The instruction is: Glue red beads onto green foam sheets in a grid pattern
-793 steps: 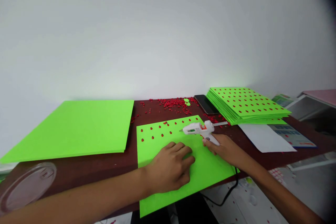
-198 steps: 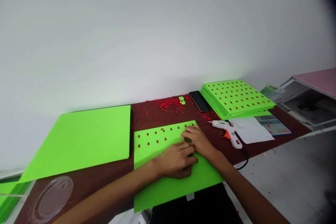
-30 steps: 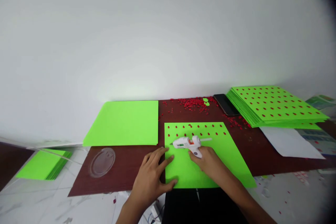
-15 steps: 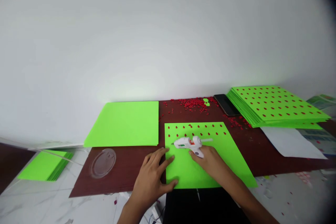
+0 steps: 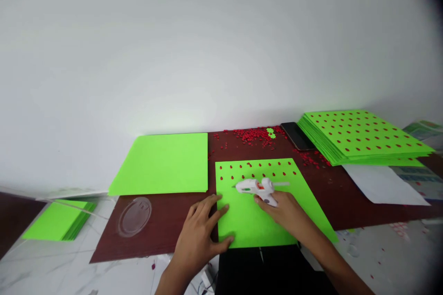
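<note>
A bright green sheet [image 5: 263,226] lies in front of me, with two rows of small red pieces [image 5: 263,175] along its far side. My right hand [image 5: 282,205] is wrapped round the handle of a white glue gun [image 5: 254,186], holding it over the sheet just below the second row. Its nozzle points left, and a clear stick juts from its back end. At the sheet's left edge rests my left hand [image 5: 204,228], fingers spread, with fingertips and thumb on the green surface.
Left of the sheet lie plain green sheets [image 5: 166,163] and a clear round lid [image 5: 134,216]. Loose red pieces [image 5: 254,136] are scattered behind, near a black phone [image 5: 297,136]. A dotted green stack [image 5: 363,133] and white paper [image 5: 384,186] are at the right. More green sheets [image 5: 55,221] sit lower left.
My right hand has moved the glue gun a short way to the right, so its nozzle is farther from the sheet's left edge. My left hand has stayed in place.
</note>
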Demonstrator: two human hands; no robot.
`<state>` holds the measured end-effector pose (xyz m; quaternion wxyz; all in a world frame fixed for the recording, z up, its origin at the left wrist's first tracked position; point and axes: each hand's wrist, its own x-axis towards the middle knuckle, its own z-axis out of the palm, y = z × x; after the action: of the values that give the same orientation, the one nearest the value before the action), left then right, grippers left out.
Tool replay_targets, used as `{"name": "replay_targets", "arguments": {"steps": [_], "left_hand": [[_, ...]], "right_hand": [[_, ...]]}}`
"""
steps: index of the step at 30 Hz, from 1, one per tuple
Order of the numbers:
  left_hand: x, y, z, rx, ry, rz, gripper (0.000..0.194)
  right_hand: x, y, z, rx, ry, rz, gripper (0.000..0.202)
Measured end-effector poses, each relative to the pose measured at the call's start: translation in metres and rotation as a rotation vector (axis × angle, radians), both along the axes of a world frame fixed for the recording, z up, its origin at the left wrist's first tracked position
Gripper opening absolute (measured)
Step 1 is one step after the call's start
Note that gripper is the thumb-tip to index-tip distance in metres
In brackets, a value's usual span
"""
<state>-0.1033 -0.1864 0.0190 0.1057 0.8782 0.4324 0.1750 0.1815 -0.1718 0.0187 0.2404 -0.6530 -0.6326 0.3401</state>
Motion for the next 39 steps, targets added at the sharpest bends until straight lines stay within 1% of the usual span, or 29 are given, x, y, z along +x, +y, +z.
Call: {"name": "replay_targets", "arguments": {"steps": [2,4,9,15,20,23,26,31,34,39], "left_hand": [[0.000,0.000,0.000,-0.002,0.002,-0.001,0.064],[0.000,0.000,-0.001,-0.008,0.005,0.003,0.065],[0.000,0.000,-0.001,-0.018,0.001,0.001,0.067],[-0.001,-0.001,0.000,-0.028,0.004,-0.004,0.066],[-0.001,0.000,-0.001,-0.028,0.007,-0.004,0.067],[0.000,0.000,-0.001,-0.025,0.008,-0.004,0.066],[-0.001,0.000,-0.002,-0.025,0.010,-0.003,0.067],[-0.001,0.000,-0.002,-0.022,0.014,-0.005,0.066],[-0.001,-0.001,-0.001,-0.021,0.013,0.004,0.066],[0.000,0.000,-0.001,-0.028,0.010,0.007,0.065]], "right_hand": [[0.008,0.000,0.001,0.002,-0.006,-0.019,0.036],[0.013,0.001,0.001,0.012,0.007,-0.005,0.036],[0.012,0.001,0.000,0.013,0.034,0.015,0.033],[0.014,0.003,-0.010,0.047,-0.004,0.048,0.032],[0.013,0.004,-0.018,0.148,-0.015,0.051,0.033],[0.013,0.003,-0.020,0.163,-0.045,0.052,0.032],[0.014,0.003,-0.018,0.163,-0.057,0.060,0.029],[0.018,0.004,-0.009,0.130,-0.038,0.091,0.027],[0.017,0.006,-0.005,0.150,-0.025,0.093,0.027],[0.015,0.000,-0.005,0.126,-0.026,0.051,0.028]]}}
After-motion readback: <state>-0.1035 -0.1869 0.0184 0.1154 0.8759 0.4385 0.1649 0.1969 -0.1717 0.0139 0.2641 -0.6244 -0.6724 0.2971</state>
